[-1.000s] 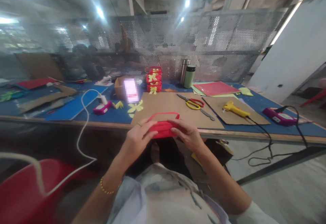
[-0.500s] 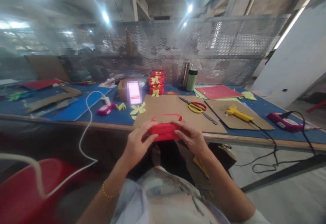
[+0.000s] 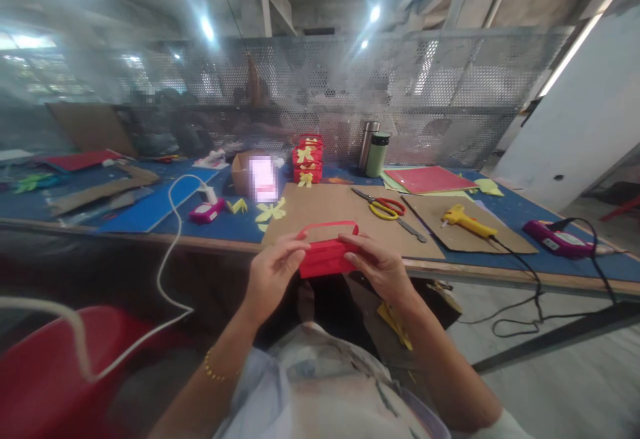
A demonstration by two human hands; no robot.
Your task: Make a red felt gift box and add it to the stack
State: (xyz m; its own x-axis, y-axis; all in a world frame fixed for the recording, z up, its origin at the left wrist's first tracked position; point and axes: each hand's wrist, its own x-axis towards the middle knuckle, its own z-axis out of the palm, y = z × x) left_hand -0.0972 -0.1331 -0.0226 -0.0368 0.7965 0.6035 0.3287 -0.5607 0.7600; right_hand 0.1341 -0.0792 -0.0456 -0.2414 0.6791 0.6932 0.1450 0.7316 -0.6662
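Observation:
Between my hands, just off the table's front edge, is a small red handbag [image 3: 325,260] with a thin strap handle arching over its top. My left hand [image 3: 278,267] pinches its left end, thumb at the front. On the right end my right hand [image 3: 380,264] is closed, thumb low and fingers along the top edge. Both hide the bag's sides. Beyond them, a brown cardboard sheet [image 3: 320,209] lies on the blue table. Yellow bow-shaped cutouts [image 3: 271,210] sit left of it. Further back is a stack of red bags with yellow bows [image 3: 307,157].
Scissors [image 3: 383,207] and a knife [image 3: 412,230] lie on the cardboard. To the right are a yellow glue gun [image 3: 469,222] and a purple power strip [image 3: 560,238], with hanging cords. A green flask [image 3: 377,155] stands behind. A white cable [image 3: 167,259] droops at left.
The red bag has tilted slightly, its left end lower. My left thumb has moved up toward the top left corner. My right hand keeps its hold.

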